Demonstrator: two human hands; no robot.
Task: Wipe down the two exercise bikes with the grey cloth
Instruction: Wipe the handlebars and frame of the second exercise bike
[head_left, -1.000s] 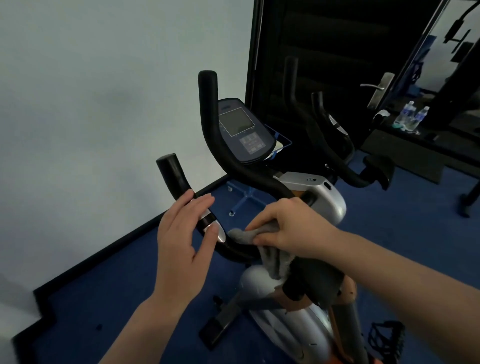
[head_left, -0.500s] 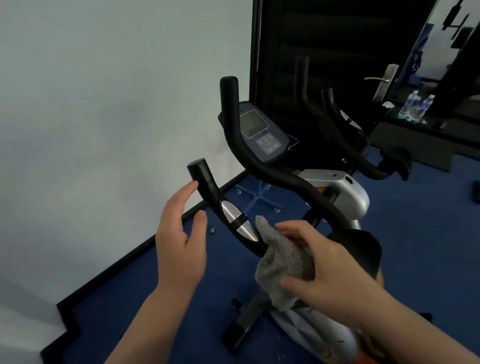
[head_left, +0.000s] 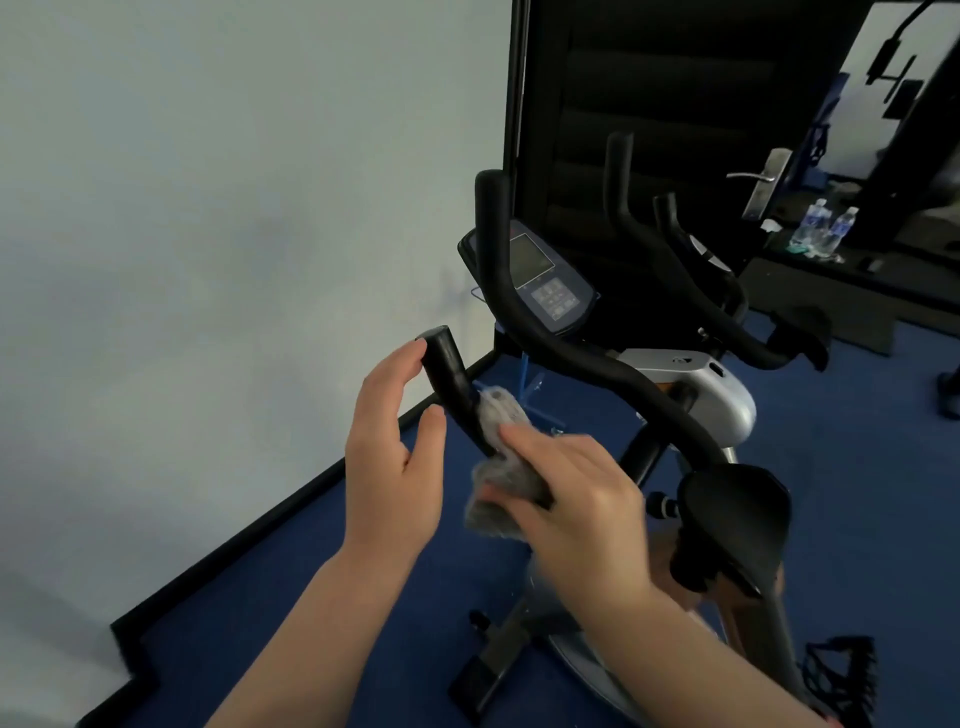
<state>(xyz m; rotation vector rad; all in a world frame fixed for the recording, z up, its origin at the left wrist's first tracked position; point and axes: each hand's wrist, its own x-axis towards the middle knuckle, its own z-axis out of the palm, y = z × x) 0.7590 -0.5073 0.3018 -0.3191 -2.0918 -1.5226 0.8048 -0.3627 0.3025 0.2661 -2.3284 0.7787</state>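
The grey cloth (head_left: 501, 475) is a nubby, fuzzy rag, bunched round the lower part of the near handlebar (head_left: 452, 382), a black, matte, foam-like tube with a flat round end that rises at a slant. The right hand (head_left: 576, 499) has its fingers curled over the cloth and clamps it against the bar. The left hand (head_left: 397, 457) sits just left of the bar with relaxed, half-curved fingers, the fingertips (head_left: 410, 358) close by the bar's top end and the thumb beside its shaft; it holds nothing, and whether it touches the bar cannot be told. The exercise bike (head_left: 691, 395) has a second, longer curved black handlebar (head_left: 524, 306), a dark blue console (head_left: 540, 280) with a pale screen and a button pad, a smooth silver plastic housing, and a wide black padded saddle (head_left: 735, 514). A second bike (head_left: 691, 280) stands behind it, dark and curved. Half a second ago the cloth hung loose below the bar from the right hand, and the bar's silver sensor strip was bare; now the cloth is wrapped over that strip, and the left hand has come up nearer the bar's tip. The floor (head_left: 270, 639) is blue carpet, edged by a black skirting under a plain pale wall (head_left: 208, 208). Two clear water bottles (head_left: 826, 226) stand on a dark ledge far right; their contents cannot be made out.
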